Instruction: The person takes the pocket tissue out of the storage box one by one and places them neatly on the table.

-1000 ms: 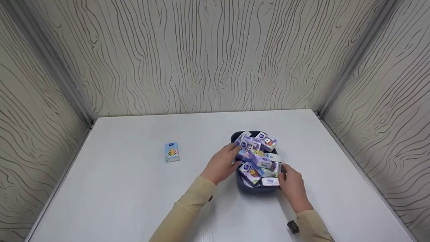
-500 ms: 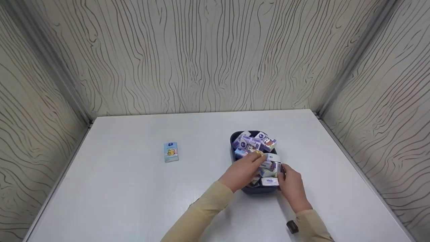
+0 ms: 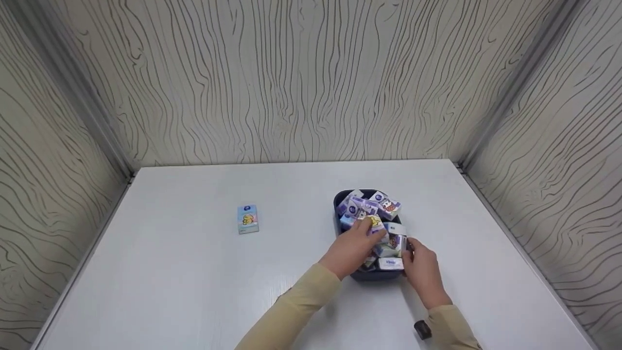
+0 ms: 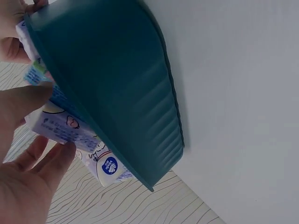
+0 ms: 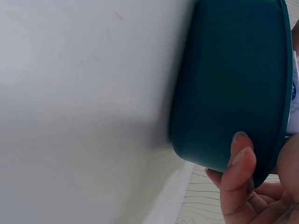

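A dark blue-green plastic basket (image 3: 374, 276) on the right half of the table is heaped with pocket tissue packs. Over the heap, my left hand (image 3: 351, 249) pinches a purple-and-white tissue pack (image 4: 60, 128) between thumb and fingertips, close by the basket's rim. Its yellow figure shows past the fingers in the head view. My right hand (image 3: 425, 272) grips the basket's right side, with fingers on the outer wall (image 5: 224, 93) and the thumb up at the rim. The left hand covers several packs at the near left of the heap.
A single light-blue tissue pack (image 3: 248, 219) lies on the white table (image 3: 170, 272) to the left of the basket. Wood-grain panels (image 3: 291, 87) enclose the table at the back and both sides.
My left hand has gone from the basket's left edge rightward onto the heap and taken hold of a purple-and-white pack, which has shifted slightly. The right hand stays at the rim.
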`<state>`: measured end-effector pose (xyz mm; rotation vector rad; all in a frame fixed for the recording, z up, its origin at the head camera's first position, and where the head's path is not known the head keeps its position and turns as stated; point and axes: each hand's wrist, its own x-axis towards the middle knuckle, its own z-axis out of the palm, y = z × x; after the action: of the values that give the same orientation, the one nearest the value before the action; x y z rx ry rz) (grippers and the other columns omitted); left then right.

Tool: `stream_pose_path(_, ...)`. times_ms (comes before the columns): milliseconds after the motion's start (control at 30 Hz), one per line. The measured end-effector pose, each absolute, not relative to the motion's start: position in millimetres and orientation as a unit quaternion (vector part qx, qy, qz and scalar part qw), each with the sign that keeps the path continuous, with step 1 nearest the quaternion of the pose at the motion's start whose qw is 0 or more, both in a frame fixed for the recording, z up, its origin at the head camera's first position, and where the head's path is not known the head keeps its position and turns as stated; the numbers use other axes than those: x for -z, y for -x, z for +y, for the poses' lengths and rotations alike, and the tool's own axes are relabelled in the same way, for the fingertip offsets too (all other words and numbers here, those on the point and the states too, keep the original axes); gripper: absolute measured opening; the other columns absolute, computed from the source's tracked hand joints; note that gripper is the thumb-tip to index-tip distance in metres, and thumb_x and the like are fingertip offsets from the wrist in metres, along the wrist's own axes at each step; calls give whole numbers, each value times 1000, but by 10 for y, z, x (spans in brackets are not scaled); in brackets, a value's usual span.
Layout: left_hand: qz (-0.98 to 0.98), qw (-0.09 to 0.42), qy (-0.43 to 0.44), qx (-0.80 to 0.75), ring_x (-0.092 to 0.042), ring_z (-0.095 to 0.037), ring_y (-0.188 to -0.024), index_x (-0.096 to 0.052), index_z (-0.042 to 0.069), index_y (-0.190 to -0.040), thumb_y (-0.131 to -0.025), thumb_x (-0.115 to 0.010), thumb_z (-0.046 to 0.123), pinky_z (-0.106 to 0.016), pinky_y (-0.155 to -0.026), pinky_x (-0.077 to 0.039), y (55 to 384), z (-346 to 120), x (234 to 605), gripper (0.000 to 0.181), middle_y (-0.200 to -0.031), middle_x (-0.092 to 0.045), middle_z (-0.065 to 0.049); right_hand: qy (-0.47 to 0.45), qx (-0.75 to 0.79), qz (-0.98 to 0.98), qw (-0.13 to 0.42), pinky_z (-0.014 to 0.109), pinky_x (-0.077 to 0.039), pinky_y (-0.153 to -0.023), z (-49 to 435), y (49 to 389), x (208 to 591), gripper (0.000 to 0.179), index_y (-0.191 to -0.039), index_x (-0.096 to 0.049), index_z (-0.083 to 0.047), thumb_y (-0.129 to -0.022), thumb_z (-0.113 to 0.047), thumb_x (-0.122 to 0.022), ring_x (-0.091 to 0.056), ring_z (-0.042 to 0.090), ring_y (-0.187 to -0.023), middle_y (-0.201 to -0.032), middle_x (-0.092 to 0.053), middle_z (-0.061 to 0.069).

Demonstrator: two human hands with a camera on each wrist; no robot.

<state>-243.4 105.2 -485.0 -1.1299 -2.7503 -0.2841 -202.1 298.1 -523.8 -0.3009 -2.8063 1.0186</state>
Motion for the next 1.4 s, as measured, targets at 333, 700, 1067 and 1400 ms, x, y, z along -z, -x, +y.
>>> stream_pose_path(333, -913, 108, 388, 61, -43, -15, -128, -47, 26, -137, -92, -65, 17, -27, -102, -41, 2434, 1015, 4857, 50, -138, -49, 3, 102, -349, -930, 62, 28, -53, -53, 2951, 2030, 5235, 43, -135, -41, 11, -95, -2, -47, -62, 25, -80, -124, -53, 32)
stream_pose_path(700, -915, 109, 382, 69, -36, -17, -134, -45, 29, -143, -93, -62, 17, -31, -101, -42, 2412, 915, 4928, 54, -143, -44, 0, 101, -351, -929, 60, 25, -54, -53, 2930, 2025, 5252, 43, -136, -40, 12, -95, -2, -47, -63, 24, -79, -125, -52, 33)
stream_pose_path(1067, -906, 176, 373, 97, -39, -22, -133, -48, 25, -141, -87, -68, 5, -32, -97, -46, 2436, 532, 4911, 61, -142, -45, -5, 104, -349, -930, 52, 29, -54, -53, 2936, 2005, 5230, 42, -135, -41, 12, -96, -3, -46, -62, 31, -89, -126, -50, 34)
stream_pose_path(1400, -937, 157, 290, 115, -44, -25, -129, -52, 21, -138, -88, -67, 2, -34, -97, -46, 2664, -104, 5008, 56, -138, -49, -8, 110, -340, -933, 47, 30, -54, -54, 2989, 2013, 5211, 44, -137, -38, 12, -96, -3, -45, -61, 32, -90, -128, -48, 35)
